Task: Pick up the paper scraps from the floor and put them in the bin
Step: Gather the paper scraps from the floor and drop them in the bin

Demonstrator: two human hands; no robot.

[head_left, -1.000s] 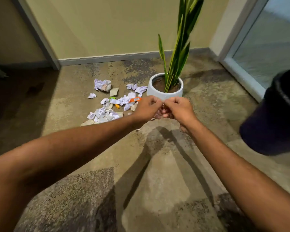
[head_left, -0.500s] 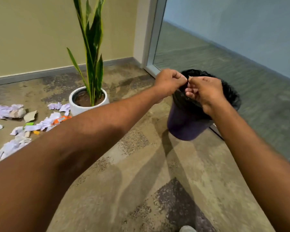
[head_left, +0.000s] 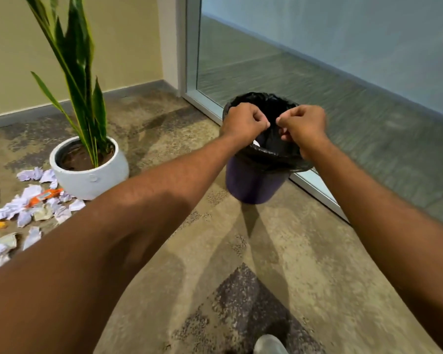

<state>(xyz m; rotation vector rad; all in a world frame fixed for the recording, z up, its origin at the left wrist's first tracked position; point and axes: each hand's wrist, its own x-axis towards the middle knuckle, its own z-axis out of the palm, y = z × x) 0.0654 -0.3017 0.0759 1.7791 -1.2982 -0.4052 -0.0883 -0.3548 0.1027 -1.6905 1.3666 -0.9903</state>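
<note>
The bin [head_left: 253,182] is a dark purple pail with a black liner, standing on the floor by the glass panel. Both my hands hover over its mouth, a small gap between them. My left hand [head_left: 243,122] is pinched closed, with a tiny pale bit at its fingertips. My right hand [head_left: 303,123] is also curled closed; nothing shows in it. A white scrap [head_left: 255,143] lies inside the liner. Several crumpled paper scraps [head_left: 28,208] lie on the floor at the far left, mixed with an orange wrapper [head_left: 45,196].
A white pot with a tall green plant [head_left: 90,175] stands between the scraps and the bin. A glass panel with a metal frame [head_left: 189,72] runs behind and to the right of the bin. My shoe tip [head_left: 270,344] shows at the bottom edge.
I have turned right from the scrap pile to the bin. Both closed hands moved from in front of the plant pot to above the bin's mouth and drew slightly apart.
</note>
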